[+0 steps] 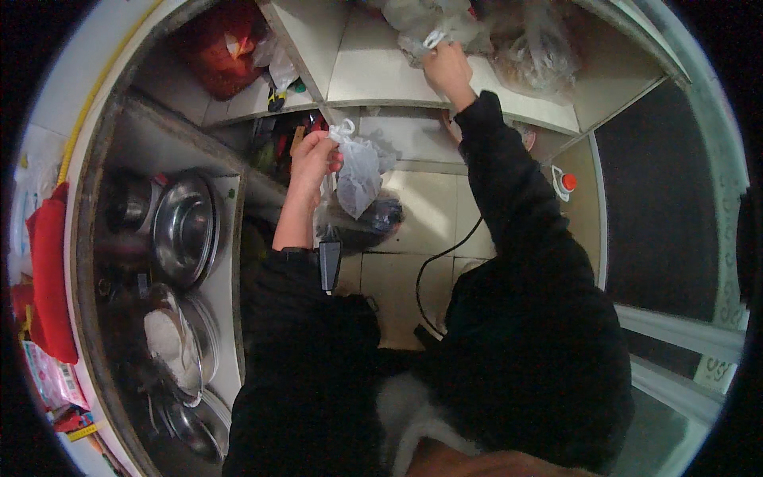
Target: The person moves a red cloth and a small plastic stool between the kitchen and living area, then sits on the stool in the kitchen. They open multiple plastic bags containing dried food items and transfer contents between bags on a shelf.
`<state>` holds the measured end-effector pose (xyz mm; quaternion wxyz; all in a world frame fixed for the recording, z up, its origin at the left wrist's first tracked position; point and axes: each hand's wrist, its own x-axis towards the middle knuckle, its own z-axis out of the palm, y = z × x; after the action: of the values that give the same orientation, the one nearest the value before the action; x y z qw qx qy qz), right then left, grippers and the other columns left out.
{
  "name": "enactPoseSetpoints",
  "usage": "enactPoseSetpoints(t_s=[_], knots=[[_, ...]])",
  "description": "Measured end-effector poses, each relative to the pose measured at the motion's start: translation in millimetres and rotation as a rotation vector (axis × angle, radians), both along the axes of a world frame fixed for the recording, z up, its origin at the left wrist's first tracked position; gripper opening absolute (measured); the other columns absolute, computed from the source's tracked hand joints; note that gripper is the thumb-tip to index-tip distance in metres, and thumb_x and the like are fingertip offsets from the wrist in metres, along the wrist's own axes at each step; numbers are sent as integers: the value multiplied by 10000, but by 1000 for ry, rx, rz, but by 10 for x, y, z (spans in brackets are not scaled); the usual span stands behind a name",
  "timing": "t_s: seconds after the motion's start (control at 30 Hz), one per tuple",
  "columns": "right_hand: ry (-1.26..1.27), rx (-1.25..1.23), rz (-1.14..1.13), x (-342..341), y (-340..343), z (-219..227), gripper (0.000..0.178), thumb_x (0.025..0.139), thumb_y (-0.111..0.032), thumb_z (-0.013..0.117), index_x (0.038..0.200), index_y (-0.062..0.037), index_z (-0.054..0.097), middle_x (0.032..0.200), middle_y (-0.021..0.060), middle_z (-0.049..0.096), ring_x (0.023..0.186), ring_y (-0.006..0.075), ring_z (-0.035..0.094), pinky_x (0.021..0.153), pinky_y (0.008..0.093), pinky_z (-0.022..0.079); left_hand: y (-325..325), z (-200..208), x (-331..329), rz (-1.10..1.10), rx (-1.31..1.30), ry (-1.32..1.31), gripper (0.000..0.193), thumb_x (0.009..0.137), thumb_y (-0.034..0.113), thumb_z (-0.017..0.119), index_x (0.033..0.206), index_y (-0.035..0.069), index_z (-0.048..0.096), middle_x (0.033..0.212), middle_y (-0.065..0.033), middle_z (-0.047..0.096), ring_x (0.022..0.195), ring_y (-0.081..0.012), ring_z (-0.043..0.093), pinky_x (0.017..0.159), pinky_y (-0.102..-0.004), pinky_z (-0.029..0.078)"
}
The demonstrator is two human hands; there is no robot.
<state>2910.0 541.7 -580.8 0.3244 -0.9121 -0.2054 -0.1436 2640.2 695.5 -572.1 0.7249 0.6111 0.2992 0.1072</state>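
Left hand (312, 163): our grip is closed on the knotted top of a white plastic bag (359, 181), which hangs before the front edge of the upper shelf (369, 79).
Right hand (447, 75): here our grip pinches the white knot of a translucent bag (459, 24), lying behind this edge.
Shelf's right corner: we see one more filled bag (540, 60), near it.

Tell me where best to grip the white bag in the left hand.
Probably by the gathered neck of the white bag, just below its tied top, coming from the right: the left hand is on its left side, and the soft-looking, rounded body below would likely give under a pinch.
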Motion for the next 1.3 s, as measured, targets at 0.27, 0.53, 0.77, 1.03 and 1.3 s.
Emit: enactPoseSetpoints(t_s=[0.27,0.53,0.77,1.03,1.3], knots=[[226,637,364,-335,-219,-62,268,758,-237,648,919,-22,639,998,122,555,886,233,565,782,367,453,-115,43,50,-13,-30,-66,89,867,163,557,909,90,585,774,6,581,672,-109,559,606,-267,458],[1117,1071,893,-436,-629,222,269,901,-272,554,1062,-61,603,1062,36,615,1023,173,550,943,370,417,29,49,-15,60,-5,-54,167,870,204,558,949,58,575,863,-27,581,733,-140,585,649,-282,481],[776,112,1205,-1027,-617,164,215,878,-290,578,931,-86,621,924,-21,583,881,93,516,843,276,401,110,-202,-82,-49,45,120,164,849,126,564,978,27,579,904,-64,615,773,-171,651,641,-285,544],[818,-120,1141,-1177,-613,3,273,851,-283,661,728,-65,553,758,-76,466,743,33,419,677,209,355,49,-390,-97,-179,-4,203,273,863,144,575,1094,17,503,1038,-108,579,913,-242,653,736,-326,571],[764,163,818,-956,-802,-137,416,825,-320,692,561,-135,429,591,-99,338,572,36,304,509,244,253,-389,-634,44,-258,-217,133,216,891,132,543,1045,-2,474,1099,-145,535,981,-298,633,846,-370,550]])
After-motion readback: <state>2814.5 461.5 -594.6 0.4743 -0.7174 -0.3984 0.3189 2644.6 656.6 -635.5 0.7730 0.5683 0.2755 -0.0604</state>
